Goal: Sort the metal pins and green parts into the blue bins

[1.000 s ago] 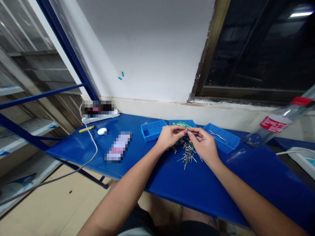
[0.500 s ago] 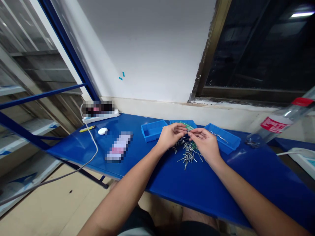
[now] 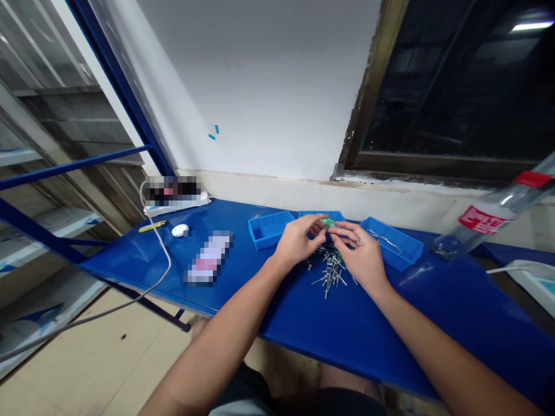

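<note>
Above the blue table my left hand (image 3: 301,236) is closed, with its fingertips on a small green piece (image 3: 328,222). My right hand (image 3: 358,248) meets it from the right, its fingers pinched at the same green piece; any smaller part between the fingertips is too small to make out. Below and between the hands lies a loose pile of thin metal rivets (image 3: 332,274), partly covered by the hands. Behind them stand a left blue bin (image 3: 271,230), a middle blue bin (image 3: 321,215) and a right blue bin (image 3: 392,245) with metal pins in it.
A clear bottle with a red cap (image 3: 485,219) leans at the right. Further left on the table (image 3: 243,289) are a blurred-out flat item (image 3: 210,259), a white oval object (image 3: 180,230), a yellow-handled tool (image 3: 151,226), a cable (image 3: 169,254) and a power strip (image 3: 177,205).
The fingers of both hands have shifted slightly around the green piece. My right hand has moved a little left, and its fingers now reach closer to my left hand.
</note>
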A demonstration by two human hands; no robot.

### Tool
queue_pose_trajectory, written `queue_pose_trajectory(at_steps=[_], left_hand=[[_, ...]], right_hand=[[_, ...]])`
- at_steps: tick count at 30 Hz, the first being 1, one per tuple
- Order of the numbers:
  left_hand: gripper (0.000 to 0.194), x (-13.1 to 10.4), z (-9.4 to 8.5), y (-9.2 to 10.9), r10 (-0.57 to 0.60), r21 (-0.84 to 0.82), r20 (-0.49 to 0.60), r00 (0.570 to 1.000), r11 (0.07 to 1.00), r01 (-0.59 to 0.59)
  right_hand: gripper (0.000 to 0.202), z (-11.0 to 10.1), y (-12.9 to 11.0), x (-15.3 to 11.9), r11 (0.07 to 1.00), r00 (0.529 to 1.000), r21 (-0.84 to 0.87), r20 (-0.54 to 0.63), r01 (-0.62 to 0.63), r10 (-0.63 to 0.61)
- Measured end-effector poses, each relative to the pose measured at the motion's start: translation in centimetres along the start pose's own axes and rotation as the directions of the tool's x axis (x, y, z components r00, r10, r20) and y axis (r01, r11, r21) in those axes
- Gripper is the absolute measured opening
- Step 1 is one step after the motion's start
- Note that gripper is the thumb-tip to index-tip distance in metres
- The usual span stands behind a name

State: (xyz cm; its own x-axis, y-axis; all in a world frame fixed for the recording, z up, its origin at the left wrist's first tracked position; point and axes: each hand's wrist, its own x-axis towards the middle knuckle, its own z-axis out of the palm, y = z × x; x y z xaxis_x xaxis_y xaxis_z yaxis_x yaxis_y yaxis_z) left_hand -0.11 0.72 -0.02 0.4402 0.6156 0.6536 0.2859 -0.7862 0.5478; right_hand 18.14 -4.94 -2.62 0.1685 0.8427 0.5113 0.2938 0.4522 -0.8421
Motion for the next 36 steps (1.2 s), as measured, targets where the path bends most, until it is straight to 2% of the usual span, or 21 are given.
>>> queue_pose_trajectory(at_steps=[3,6,9,11,12,16,19,23,27,32,36], left_hand=[[0.026,0.1,-0.7,-0.2,0.029,0.226,-0.037,0.999,0.974,-0.02],[0.018,0.3,-1.8,-0.6,-0.031,0.457,-0.1,0.994,0.886,0.073],[0.009,0.3,-2.7,-1.4,-0.116,0.609,-0.2,0.973,0.763,0.216],[0.002,0.2,-3.0,-1.8,-0.162,0.644,-0.236,0.958,0.712,0.279],[0.004,0.1,-3.0,-2.0,-0.18,0.652,-0.238,0.954,0.699,0.294],[0.01,-0.1,-2.7,-2.0,-0.189,0.661,-0.215,0.958,0.694,0.286],[0.011,0.1,-2.7,-1.5,-0.149,0.622,-0.197,0.969,0.745,0.241],[0.018,0.4,-2.4,-0.8,-0.019,0.453,-0.071,0.997,0.89,0.049],[0.021,0.2,-1.3,-0.2,0.089,0.295,0.047,0.995,0.95,-0.099],[0.022,-0.1,-0.5,0.1,0.096,0.232,0.128,0.987,0.965,-0.125],[0.024,0.0,-0.6,0.0,0.08,0.2,0.109,0.991,0.974,-0.101]], right_hand=[[0.026,-0.1,0.1,0.0,0.96,0.991,-0.255,0.094,0.115,-0.094],[0.018,-0.3,0.7,0.0,0.838,0.955,-0.475,0.248,0.268,-0.165],[0.02,-0.4,1.5,-0.1,0.762,0.926,-0.552,0.34,0.338,-0.165],[0.022,-0.5,1.7,-0.2,0.733,0.92,-0.586,0.364,0.345,-0.143],[0.022,-0.5,1.8,-0.2,0.721,0.918,-0.599,0.375,0.348,-0.131],[0.02,-0.6,1.6,-0.2,0.682,0.908,-0.639,0.409,0.356,-0.091],[0.017,-0.6,1.3,-0.1,0.653,0.907,-0.668,0.415,0.357,-0.072],[0.014,-0.5,1.0,-0.1,0.602,0.913,-0.713,0.402,0.358,-0.067],[0.018,-0.6,1.2,0.1,0.598,0.903,-0.711,0.427,0.371,-0.052],[0.016,-0.8,1.4,0.2,0.551,0.879,-0.726,0.476,0.412,-0.031],[0.015,-0.5,1.2,0.2,0.542,0.885,-0.727,0.461,0.421,-0.069]])
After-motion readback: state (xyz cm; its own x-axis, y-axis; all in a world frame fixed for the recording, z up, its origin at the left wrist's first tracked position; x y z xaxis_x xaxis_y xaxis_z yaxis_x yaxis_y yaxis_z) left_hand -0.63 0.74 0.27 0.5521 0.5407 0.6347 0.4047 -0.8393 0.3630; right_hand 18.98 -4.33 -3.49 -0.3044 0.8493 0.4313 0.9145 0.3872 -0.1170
